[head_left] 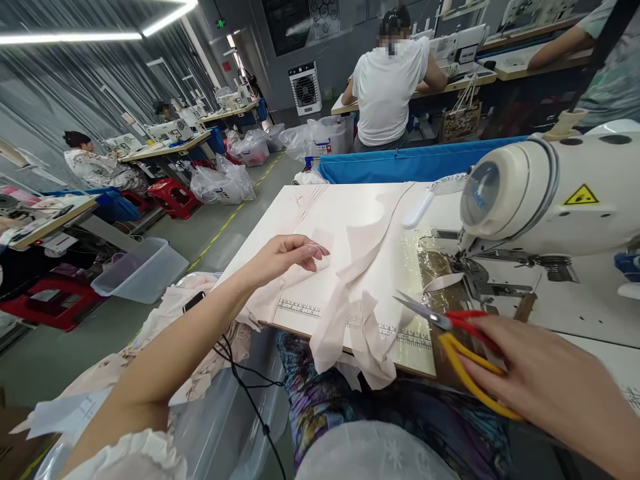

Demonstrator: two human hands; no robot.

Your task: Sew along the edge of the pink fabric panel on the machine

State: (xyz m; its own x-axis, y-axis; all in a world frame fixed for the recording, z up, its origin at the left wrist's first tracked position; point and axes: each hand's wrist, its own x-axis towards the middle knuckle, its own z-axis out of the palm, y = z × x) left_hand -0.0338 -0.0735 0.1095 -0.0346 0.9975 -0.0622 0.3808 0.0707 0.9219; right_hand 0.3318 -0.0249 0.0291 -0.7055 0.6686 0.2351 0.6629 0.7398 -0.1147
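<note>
Scissors with red and yellow handles (pixel 463 343) are in my right hand (pixel 535 367), at the lower right, their blades slightly apart and pointing left over the table. My left hand (pixel 297 257) hovers over the white tabletop, thumb and fingers pressed together; whether anything thin is between them I cannot make out. Pale pink fabric pieces (pixel 367 253) lie on the table and hang over its front edge between my hands. Another pale strip (pixel 270 300) lies just below my left hand. A printed ruler (pixel 300 308) runs along the front edge.
A white sewing machine (pixel 550 193) stands at the right. Piled fabric (pixel 195 360) and a clear bin (pixel 220 413) are at the lower left, with black cables. A blue cloth trough (pixel 415 160) borders the table's back. A person in white (pixel 390 87) sits beyond.
</note>
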